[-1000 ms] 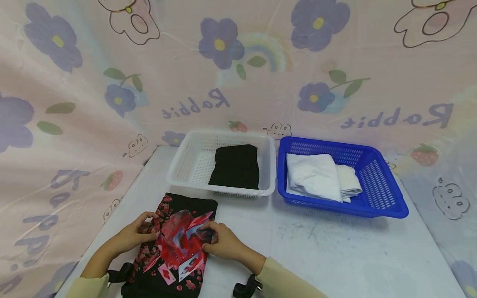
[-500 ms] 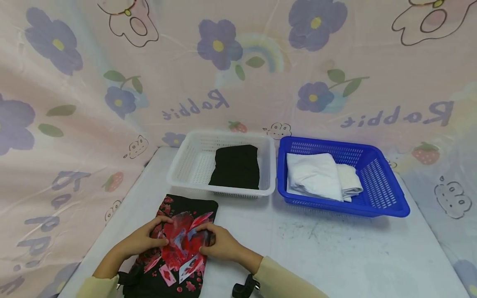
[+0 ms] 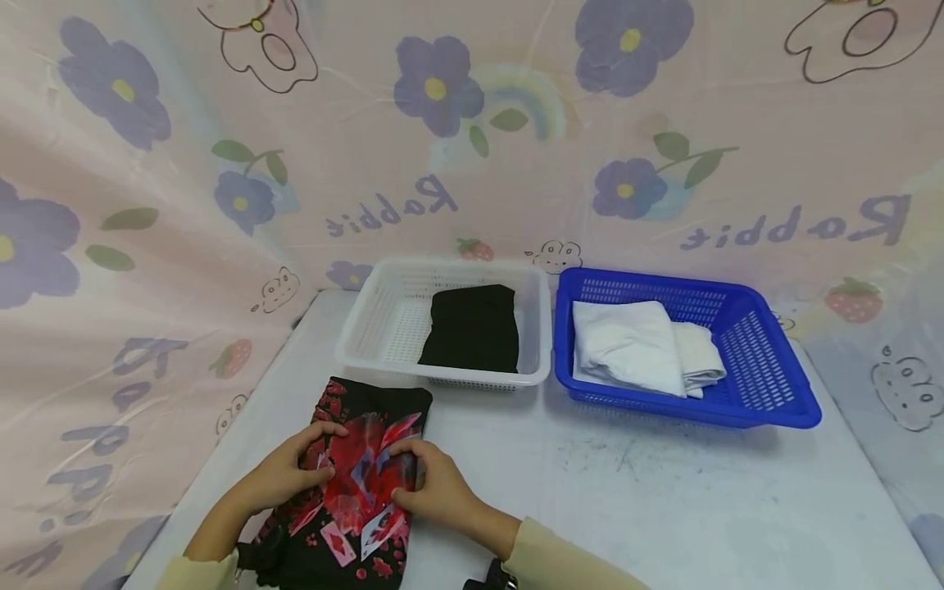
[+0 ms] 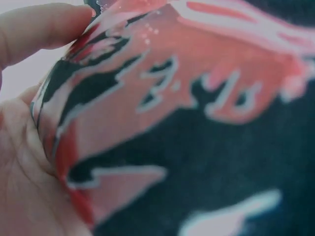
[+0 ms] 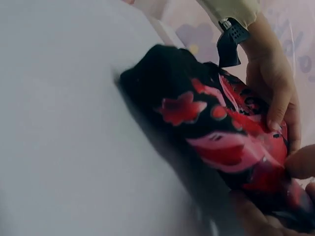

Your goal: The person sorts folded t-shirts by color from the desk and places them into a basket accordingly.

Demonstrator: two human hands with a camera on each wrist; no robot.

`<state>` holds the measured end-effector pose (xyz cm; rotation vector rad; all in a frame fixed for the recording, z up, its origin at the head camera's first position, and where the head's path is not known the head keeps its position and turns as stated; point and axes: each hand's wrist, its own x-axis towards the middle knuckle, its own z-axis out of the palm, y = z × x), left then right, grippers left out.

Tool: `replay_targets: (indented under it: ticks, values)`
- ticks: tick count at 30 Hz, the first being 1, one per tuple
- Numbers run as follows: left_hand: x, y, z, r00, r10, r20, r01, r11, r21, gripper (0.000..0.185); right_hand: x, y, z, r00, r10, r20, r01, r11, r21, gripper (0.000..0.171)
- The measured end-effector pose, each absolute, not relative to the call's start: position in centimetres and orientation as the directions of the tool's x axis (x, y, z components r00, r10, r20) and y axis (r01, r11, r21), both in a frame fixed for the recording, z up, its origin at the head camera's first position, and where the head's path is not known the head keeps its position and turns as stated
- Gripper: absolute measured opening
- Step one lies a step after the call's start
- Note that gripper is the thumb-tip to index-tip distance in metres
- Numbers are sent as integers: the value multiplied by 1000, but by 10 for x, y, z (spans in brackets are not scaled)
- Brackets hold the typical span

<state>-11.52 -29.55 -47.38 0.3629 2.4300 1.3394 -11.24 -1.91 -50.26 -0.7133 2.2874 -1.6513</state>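
Note:
A black garment with a red and white print (image 3: pixel 361 475) lies folded on the table's near left. My left hand (image 3: pixel 291 471) grips its left edge, thumb over the cloth (image 4: pixel 162 128), and also shows as the far hand (image 5: pixel 273 88) in the right wrist view. My right hand (image 3: pixel 431 487) holds the garment's right side (image 5: pixel 216 142), fingers curled on the fabric. Both hands sit close together over the printed part.
A white basket (image 3: pixel 383 328) holding a folded black cloth (image 3: pixel 472 328) stands behind the garment. To its right a blue basket (image 3: pixel 767 369) contains folded white cloth (image 3: pixel 637 344). A flowered pink sheet walls in the white table (image 3: pixel 664 492).
My left hand slid right from the garment's left edge onto the print, closer to the right hand. The garment bunched slightly between them.

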Motion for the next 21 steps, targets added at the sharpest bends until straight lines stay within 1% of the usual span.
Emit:
replay_targets:
  ticks: [6,11,13,17,21]
  values:
    - [-106,-289,-459,-930,364,-47,186,579,794,44,-104,-13,-491,-857,-499,132,-256,189,-948,47]
    - [-101,-281,-446,-918,391,60,274,519,809,41,-105,-2,-469,-843,-511,166,-298,187,-936,48]
    - [-101,-276,-440,-919,385,81,280,496,822,42,-108,4,-459,-839,-517,170,-306,188,-933,47]
    - [-101,-265,-426,-931,348,110,283,497,820,46,-116,17,-439,-837,-520,167,-308,196,-931,47]
    - [-104,-254,-412,-930,335,152,310,489,815,46,-126,30,-419,-838,-516,176,-337,235,-912,47]
